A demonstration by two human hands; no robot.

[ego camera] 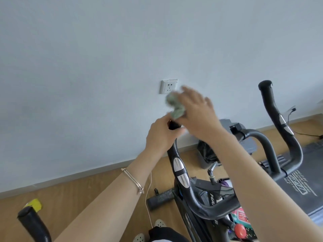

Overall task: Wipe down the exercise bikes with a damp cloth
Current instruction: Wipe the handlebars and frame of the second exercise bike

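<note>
Wall (104, 41) is filling the top of the view, pale and plain. Wood floor (87, 194) is running below it. Black bike (206, 203) is standing in front of me, lower right of centre. Treadmill (300, 186) is lying behind it at the right edge.

Bar (176, 154) is curving up from the bike toward centre, with silver pads on it. Far bar (272, 105) is rising at the right, nobody touching it. Another black grip (33, 224) is poking in at bottom left. Bin (207, 154) with a black bag is sitting by the wall behind the bike.

My left hand (162, 135) is gripping the top of the bar, fingers curled round it, its black end showing just above my thumb. My right hand (197, 110) is holding the cloth (174, 106), bunched under my fingers. Motion blur is hiding how tightly they are curling. The cloth is green, crumpled, sitting just above the bar's end and my left hand. I cannot tell whether it is touching the bar.

Socket (168, 86) is showing on the wall right behind the cloth. Bracelet (132, 180) is sitting on my left wrist. Thin white cable (148, 198) is hanging down beside that arm.
</note>
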